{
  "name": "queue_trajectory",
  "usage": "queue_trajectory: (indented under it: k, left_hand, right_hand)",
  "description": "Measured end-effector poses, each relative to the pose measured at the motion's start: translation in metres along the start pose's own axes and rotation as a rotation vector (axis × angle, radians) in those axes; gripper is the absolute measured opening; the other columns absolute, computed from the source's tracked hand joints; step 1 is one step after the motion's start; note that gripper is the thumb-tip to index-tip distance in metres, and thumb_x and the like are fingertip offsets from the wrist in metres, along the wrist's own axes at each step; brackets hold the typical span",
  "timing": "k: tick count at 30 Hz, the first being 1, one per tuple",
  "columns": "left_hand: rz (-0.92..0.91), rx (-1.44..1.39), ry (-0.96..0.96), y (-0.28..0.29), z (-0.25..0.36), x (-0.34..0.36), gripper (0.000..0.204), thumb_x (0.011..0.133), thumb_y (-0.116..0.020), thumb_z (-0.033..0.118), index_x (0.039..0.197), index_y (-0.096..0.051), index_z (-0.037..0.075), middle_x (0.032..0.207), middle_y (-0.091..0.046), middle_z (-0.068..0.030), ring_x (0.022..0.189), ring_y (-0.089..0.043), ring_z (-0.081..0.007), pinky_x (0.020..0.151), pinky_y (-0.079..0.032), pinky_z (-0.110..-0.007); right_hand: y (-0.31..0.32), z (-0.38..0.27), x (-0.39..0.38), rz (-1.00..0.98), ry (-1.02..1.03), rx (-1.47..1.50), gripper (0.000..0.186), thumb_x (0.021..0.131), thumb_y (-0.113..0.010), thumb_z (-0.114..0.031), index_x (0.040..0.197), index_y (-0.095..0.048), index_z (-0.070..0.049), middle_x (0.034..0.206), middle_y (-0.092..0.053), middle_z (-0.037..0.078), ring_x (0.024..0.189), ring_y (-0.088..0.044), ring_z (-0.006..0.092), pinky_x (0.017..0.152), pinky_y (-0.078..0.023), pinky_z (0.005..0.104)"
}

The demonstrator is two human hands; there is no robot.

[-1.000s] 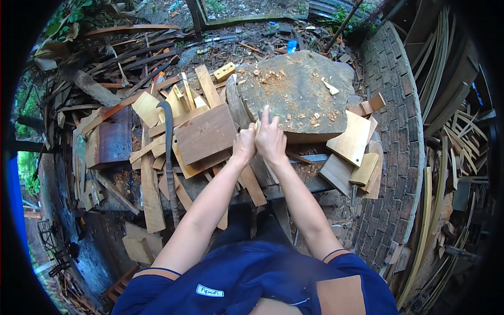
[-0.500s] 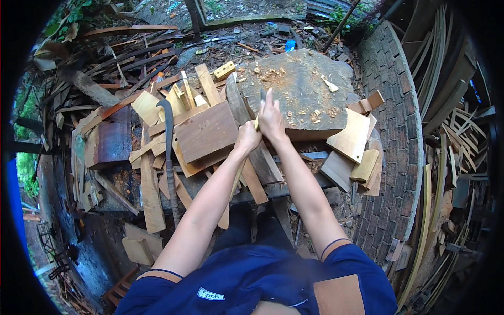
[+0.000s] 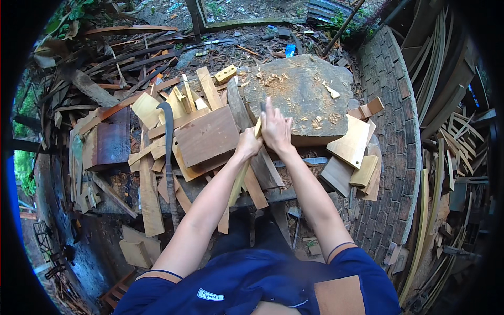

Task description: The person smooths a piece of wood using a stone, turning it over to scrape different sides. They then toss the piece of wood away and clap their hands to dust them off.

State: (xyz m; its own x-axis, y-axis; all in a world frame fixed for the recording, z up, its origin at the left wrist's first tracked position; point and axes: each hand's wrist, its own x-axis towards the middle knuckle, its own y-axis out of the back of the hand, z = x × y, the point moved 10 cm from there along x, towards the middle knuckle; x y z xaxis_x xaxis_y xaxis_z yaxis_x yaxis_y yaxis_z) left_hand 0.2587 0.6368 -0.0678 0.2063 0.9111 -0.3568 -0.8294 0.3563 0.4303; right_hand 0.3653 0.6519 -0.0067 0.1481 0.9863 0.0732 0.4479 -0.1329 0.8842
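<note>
My left hand (image 3: 248, 144) is closed round a long pale wooden strip (image 3: 239, 185). The strip slants back toward my body, and its far end pokes out above my fist. Right beside it, my right hand (image 3: 276, 129) is closed, the forefinger pointing away from me. A small dark piece (image 3: 263, 106) shows at that hand's left edge; the rest of it is hidden, so its kind is unclear. Both hands are over the near left edge of a big chopping block (image 3: 299, 100) strewn with wood chips.
Left of my hands lie a brown board (image 3: 208, 135), loose offcuts and a long hooked blade (image 3: 168, 121). More wood blocks (image 3: 350, 143) are stacked at the right, before a curved brick wall (image 3: 386, 142). Scrap timber (image 3: 131, 63) piles up at the far left.
My right hand has turned slightly and moved a little down and right. More of the pale strip's far end shows above my left fist. The view has shifted slightly.
</note>
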Motion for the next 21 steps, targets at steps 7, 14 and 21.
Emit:
queue_trajectory:
  k: [7,14,21]
  left_hand:
    - [-0.109,-0.159,0.061,-0.018,-0.007,0.004,0.013,0.085,-0.060,0.011,0.086,-0.059,-0.002,0.058,-0.060,-0.0122,0.046,-0.060,-0.0215,0.043,-0.049,-0.036]
    - [-0.084,-0.236,0.074,-0.018,-0.018,0.006,0.020,0.083,-0.064,0.016,0.092,-0.060,-0.001,0.061,-0.061,-0.0140,0.051,-0.063,-0.0244,0.050,-0.051,-0.040]
    - [0.048,0.112,-0.092,0.015,-0.006,0.003,0.021,0.083,-0.062,0.016,0.096,-0.062,0.001,0.065,-0.064,-0.0189,0.053,-0.064,-0.0273,0.053,-0.052,-0.040]
  right_hand:
    - [0.006,0.007,0.023,0.009,0.014,-0.058,0.054,0.097,-0.039,-0.035,0.145,-0.031,-0.012,0.101,-0.059,0.017,0.092,-0.058,0.0335,0.081,-0.035,0.0491]
    - [0.009,-0.004,0.021,0.007,0.103,-0.091,0.050,0.097,-0.040,-0.034,0.143,-0.035,-0.014,0.099,-0.059,0.018,0.088,-0.061,0.0329,0.078,-0.035,0.0476]
    - [0.008,-0.018,0.007,-0.010,0.044,0.001,0.050,0.097,-0.039,-0.034,0.144,-0.034,-0.016,0.095,-0.058,0.019,0.088,-0.060,0.0352,0.083,-0.034,0.0505]
